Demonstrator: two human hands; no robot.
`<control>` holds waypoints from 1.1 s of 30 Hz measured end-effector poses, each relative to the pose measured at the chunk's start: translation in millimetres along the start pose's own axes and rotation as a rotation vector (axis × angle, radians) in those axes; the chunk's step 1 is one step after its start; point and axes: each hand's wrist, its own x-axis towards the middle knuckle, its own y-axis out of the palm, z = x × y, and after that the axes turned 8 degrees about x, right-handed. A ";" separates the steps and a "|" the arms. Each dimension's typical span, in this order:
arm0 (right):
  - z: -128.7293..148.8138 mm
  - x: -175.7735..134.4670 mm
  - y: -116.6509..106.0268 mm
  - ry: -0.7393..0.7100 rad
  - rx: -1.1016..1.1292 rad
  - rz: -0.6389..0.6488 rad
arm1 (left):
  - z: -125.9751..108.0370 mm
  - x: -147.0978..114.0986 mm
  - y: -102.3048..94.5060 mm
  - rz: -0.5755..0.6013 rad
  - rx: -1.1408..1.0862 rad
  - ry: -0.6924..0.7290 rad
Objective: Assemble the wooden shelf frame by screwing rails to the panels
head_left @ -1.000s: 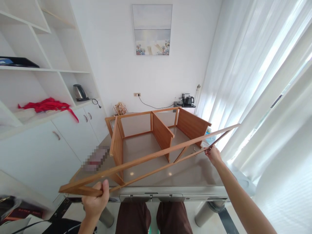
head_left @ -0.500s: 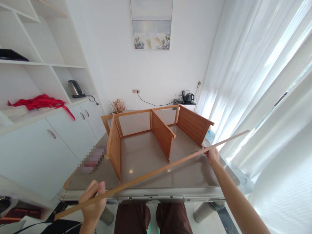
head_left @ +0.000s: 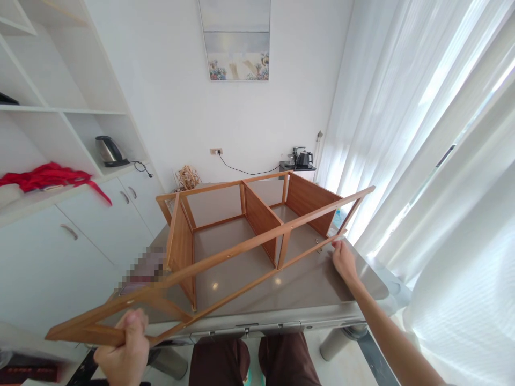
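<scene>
A long wooden side frame (head_left: 225,254) with two rails and short crosspieces slants across the view, lower at the left. My left hand (head_left: 125,346) is closed round its left end, at the lower rail and crosspiece. At the other end my right hand (head_left: 344,261) grips the lower rail with bent fingers. Behind the frame, a partly built wooden shelf unit (head_left: 257,215) lies on the table (head_left: 306,292), its three boards upright from a matching frame at the back. The held frame overlaps the boards' near edges; contact cannot be told. Small metal screws (head_left: 318,246) lie near the right board.
White cabinets (head_left: 36,252) and open shelves line the left side, with a kettle (head_left: 110,151) and red cloth (head_left: 48,176). Sheer curtains (head_left: 402,134) hang at the right. A coffee maker (head_left: 303,157) stands at the back. A blurred-out packet lies on the table's left.
The frame has turned from edge-on, so both rails and the crosspieces now show. My left hand has moved left and slightly down. The view has shifted a little to the right.
</scene>
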 end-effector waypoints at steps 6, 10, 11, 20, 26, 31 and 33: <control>-8.2 2.2 21.1 -0.345 -0.213 0.304 | -15.3 5.5 1.6 0.035 -0.303 0.040; -19.8 19.0 35.1 -0.421 -0.321 0.393 | -28.2 4.0 1.6 0.014 -0.379 0.006; -22.4 21.3 36.4 -0.435 -0.339 0.408 | -31.1 2.5 1.2 0.017 -0.376 -0.009; -25.8 -1.6 15.3 -0.523 -0.411 0.536 | -43.0 -5.5 1.9 0.059 -0.277 -0.096; -20.0 -15.5 6.7 -0.489 -0.438 0.579 | -44.3 -5.7 4.3 0.037 -0.215 -0.202; -13.4 -24.2 -7.4 -0.478 -0.443 0.610 | -28.6 -4.7 4.1 0.021 -0.155 -0.176; -13.1 -28.5 -14.1 -0.470 -0.454 0.602 | -14.9 -3.1 4.2 0.001 -0.069 -0.170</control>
